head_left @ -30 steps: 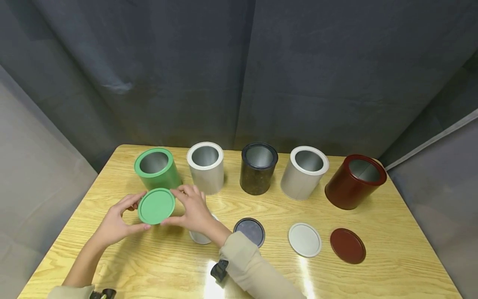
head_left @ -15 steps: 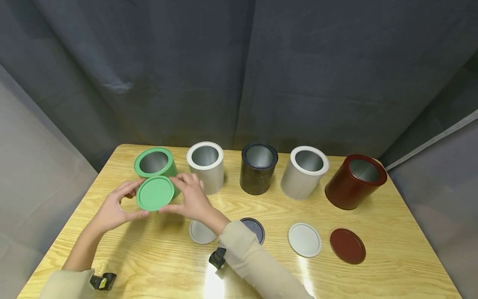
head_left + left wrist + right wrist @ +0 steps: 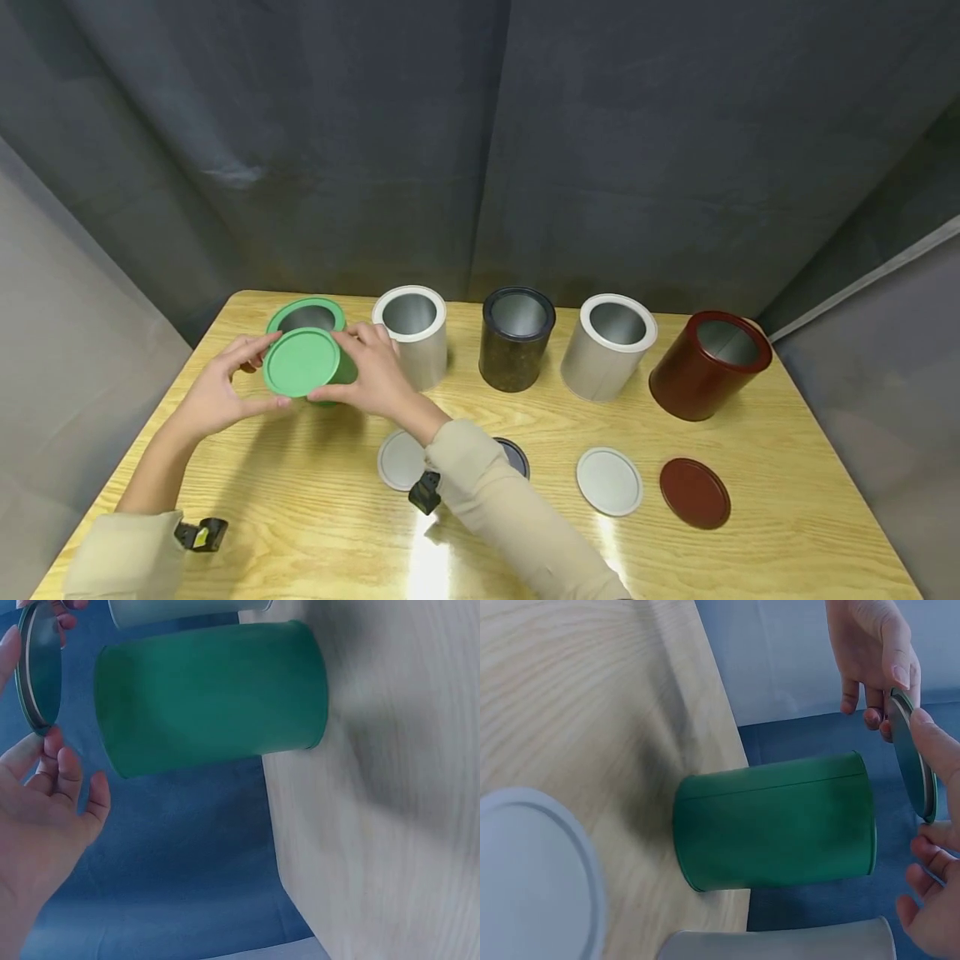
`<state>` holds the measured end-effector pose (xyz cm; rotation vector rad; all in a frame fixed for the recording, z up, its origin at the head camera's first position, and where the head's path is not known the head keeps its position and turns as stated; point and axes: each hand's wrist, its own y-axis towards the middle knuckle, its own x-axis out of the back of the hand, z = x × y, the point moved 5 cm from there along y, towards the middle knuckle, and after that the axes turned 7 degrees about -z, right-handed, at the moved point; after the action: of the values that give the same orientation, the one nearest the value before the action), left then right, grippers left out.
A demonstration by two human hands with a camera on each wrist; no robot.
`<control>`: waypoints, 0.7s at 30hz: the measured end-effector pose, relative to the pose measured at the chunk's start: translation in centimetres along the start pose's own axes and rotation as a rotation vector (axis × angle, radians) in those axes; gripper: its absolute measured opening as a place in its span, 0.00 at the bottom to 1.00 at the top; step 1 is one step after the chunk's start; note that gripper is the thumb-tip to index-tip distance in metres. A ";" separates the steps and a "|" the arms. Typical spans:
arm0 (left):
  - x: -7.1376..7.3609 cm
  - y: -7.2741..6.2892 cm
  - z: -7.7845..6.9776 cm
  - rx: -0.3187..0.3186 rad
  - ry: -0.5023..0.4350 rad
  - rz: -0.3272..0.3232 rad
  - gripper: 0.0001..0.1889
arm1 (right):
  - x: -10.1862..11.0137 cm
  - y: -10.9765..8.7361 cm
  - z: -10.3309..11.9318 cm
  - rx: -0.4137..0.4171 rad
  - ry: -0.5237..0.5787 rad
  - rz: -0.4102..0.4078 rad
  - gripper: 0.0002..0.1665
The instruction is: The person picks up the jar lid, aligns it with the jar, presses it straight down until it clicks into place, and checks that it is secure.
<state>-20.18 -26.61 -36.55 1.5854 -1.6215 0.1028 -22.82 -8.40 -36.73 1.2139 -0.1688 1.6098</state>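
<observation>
Between both hands a round green lid [image 3: 302,362] is held by its rim, raised off the table and tilted. My left hand [image 3: 213,390] pinches the lid's left edge between thumb and fingers; my right hand [image 3: 375,375] pinches the right edge. Just behind the lid stands an uncovered green can [image 3: 315,308], partly hidden by it in the head view. Both wrist views show the lid [image 3: 41,667] apart from the mouth of the upright green can [image 3: 776,821].
Along the back stand a white can [image 3: 423,358], a black can [image 3: 517,358], another white can [image 3: 600,367] and a dark red can [image 3: 693,375], all uncovered. In front lie a white lid [image 3: 400,461], a partly hidden black lid [image 3: 516,455], another white lid [image 3: 609,482] and a red lid [image 3: 695,493].
Both hands have carried the green lid away from the person, up toward the green can, so it now overlaps the front of the can's rim in the head view.
</observation>
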 end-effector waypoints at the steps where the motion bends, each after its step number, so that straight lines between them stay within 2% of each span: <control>1: 0.1 0.2 0.2 -0.005 0.004 -0.004 0.42 | 0.0 0.3 0.0 0.000 -0.007 0.004 0.47; 7: 0.6 1.3 0.6 -0.004 0.022 -0.012 0.41 | 0.0 1.6 -0.3 -0.004 -0.035 0.031 0.48; 11: 0.9 2.2 -0.3 0.004 0.010 -0.009 0.39 | 0.0 2.5 -0.5 -0.007 -0.027 0.044 0.49; 16: 1.3 3.1 -1.9 0.050 -0.017 0.017 0.36 | -0.1 3.7 -0.7 0.007 -0.001 0.041 0.48; 21: 1.4 3.9 -1.4 0.097 -0.015 0.037 0.35 | -0.5 4.8 -1.0 -0.017 0.039 0.050 0.47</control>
<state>-22.61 -26.07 -32.93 1.6329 -1.6805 0.1929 -27.22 -10.14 -35.50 1.1730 -0.1883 1.6708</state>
